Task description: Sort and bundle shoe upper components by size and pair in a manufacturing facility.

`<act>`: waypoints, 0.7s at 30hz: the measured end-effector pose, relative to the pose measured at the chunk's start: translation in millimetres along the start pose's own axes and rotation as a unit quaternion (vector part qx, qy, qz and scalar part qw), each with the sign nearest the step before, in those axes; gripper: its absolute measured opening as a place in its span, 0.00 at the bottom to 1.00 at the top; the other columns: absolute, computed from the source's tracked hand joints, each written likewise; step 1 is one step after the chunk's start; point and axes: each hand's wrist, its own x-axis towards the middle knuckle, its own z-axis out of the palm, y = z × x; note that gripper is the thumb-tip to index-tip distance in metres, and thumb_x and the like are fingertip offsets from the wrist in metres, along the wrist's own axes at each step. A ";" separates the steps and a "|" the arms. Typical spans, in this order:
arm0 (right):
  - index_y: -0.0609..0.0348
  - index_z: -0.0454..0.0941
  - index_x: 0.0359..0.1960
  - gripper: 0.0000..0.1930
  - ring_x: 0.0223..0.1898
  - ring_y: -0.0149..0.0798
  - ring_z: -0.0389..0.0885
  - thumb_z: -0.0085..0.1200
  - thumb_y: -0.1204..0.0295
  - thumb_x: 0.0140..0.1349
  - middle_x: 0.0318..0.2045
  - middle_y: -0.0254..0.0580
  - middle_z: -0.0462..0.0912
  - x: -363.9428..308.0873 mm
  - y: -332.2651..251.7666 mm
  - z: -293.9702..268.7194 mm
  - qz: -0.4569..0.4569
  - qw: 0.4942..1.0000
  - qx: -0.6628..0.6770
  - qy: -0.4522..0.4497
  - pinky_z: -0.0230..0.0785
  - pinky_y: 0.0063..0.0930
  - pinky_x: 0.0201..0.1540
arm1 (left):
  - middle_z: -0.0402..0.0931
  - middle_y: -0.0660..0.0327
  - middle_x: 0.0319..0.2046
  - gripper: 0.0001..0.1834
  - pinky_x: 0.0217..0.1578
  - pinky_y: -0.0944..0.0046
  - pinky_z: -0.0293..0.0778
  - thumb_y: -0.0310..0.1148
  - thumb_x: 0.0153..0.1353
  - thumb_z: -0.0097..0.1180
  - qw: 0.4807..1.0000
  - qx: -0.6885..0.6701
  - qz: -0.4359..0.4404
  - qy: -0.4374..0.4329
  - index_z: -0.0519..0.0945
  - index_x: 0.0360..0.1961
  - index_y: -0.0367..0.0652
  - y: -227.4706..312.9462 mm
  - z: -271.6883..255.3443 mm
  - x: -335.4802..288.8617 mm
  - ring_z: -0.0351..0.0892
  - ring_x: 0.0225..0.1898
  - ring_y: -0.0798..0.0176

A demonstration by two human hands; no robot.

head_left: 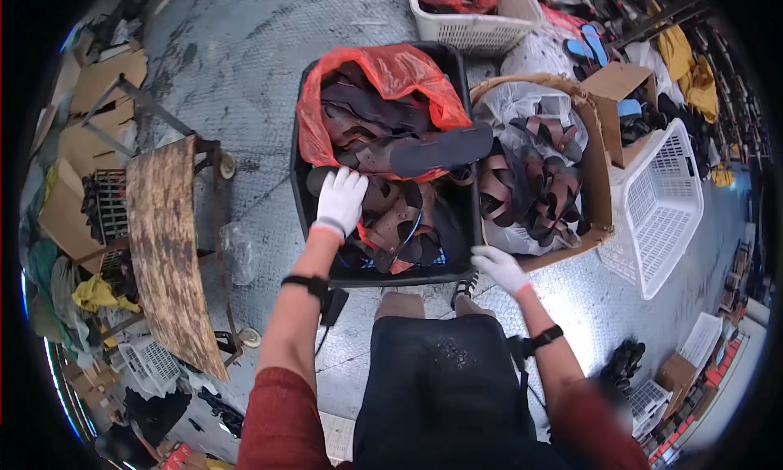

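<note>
A black crate (300,194) stands in front of me, filled with brown-and-dark strapped sandals (401,223). A red plastic bag (401,65) lines its far half and holds more dark sandal pieces. My left hand (341,201), in a white glove, is closed on a brown sandal (378,195) at the crate's left side; its fingertips are partly hidden. One long dark sole (442,150) lies across the heap, reaching over the crate's right rim. My right hand (499,269), also gloved, is beside the crate's near right corner, fingers apart and holding nothing.
Right of the crate, a cardboard box (599,172) lined with clear plastic holds more sandals. A white basket (656,209) leans beyond it, and another white basket (473,31) stands at the back. A worn wooden bench (167,246) is at left.
</note>
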 end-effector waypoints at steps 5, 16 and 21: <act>0.66 0.61 0.65 0.43 0.58 0.56 0.75 0.62 0.50 0.56 0.54 0.62 0.77 112.2 -9.1 98.7 0.115 0.991 -0.055 0.037 0.66 0.40 0.60 | 0.74 0.52 0.47 0.24 0.43 0.49 0.76 0.32 0.53 0.56 0.980 -0.038 -0.107 -0.166 0.71 0.54 0.44 -32.8 67.6 48.5 0.80 0.42 0.46; 0.62 0.77 0.45 0.12 0.25 0.27 0.72 0.52 0.71 0.63 0.26 0.32 0.75 122.7 51.1 145.3 0.220 0.934 0.251 0.127 0.68 0.26 0.28 | 0.73 0.55 0.35 0.15 0.33 0.47 0.75 0.26 0.49 0.51 0.960 -0.244 -0.140 -0.011 0.78 0.39 0.50 -42.3 37.5 -41.7 0.78 0.33 0.44; 0.62 0.80 0.44 0.14 0.40 0.39 0.81 0.52 0.65 0.65 0.36 0.44 0.84 115.8 57.9 108.8 0.174 0.959 0.126 0.186 0.72 0.31 0.46 | 0.74 0.53 0.34 0.14 0.33 0.49 0.75 0.24 0.47 0.53 0.942 -0.320 -0.095 0.025 0.78 0.37 0.46 -19.8 -1.1 -45.8 0.78 0.33 0.45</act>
